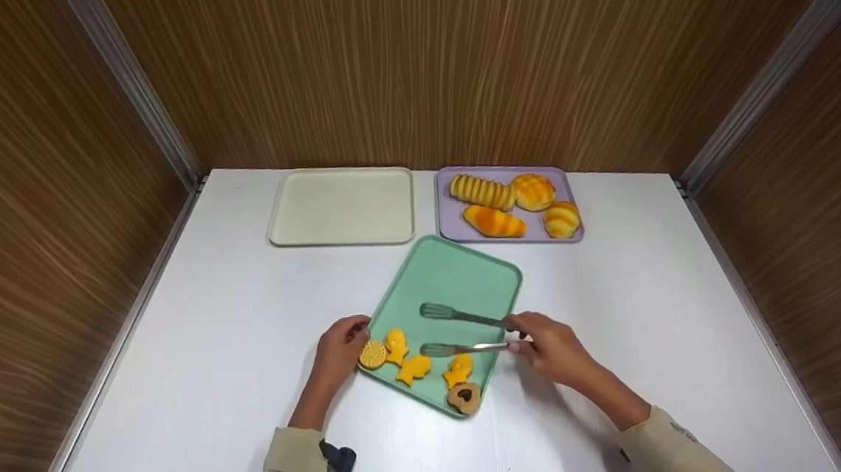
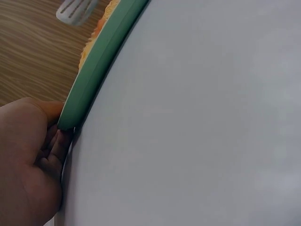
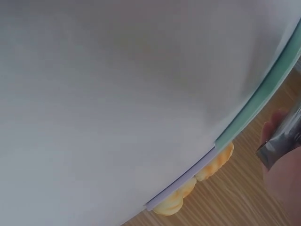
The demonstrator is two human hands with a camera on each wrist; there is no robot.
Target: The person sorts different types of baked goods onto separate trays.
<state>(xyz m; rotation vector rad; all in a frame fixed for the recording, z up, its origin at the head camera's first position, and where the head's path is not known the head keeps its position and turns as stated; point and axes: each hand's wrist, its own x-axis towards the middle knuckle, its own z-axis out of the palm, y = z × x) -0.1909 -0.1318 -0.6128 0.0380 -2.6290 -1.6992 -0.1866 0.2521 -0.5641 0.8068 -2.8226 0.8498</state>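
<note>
A green tray [image 1: 460, 274] lies at a slant on the white table. My left hand [image 1: 338, 349] grips its left corner, thumb above and fingers below the rim in the left wrist view. Tongs [image 1: 479, 318] with slotted tips are in my right hand [image 1: 556, 349], their two arms spread apart over the tray, with nothing between the tips. Near the tray's front edge are a round yellow waffle-like biscuit [image 1: 372, 355], fish-shaped yellow biscuits [image 1: 414, 369] and a brown biscuit with a dark heart [image 1: 464, 397]. In the right wrist view, the tongs' metal end [image 3: 282, 141] shows in my palm.
A cream tray [image 1: 344, 208] stands at the back left with nothing on it. Beside it, a purple tray [image 1: 451, 223] bears several toy breads [image 1: 534, 192]. Wood-grain panels [image 1: 409, 66] wall in the table at the back and both sides.
</note>
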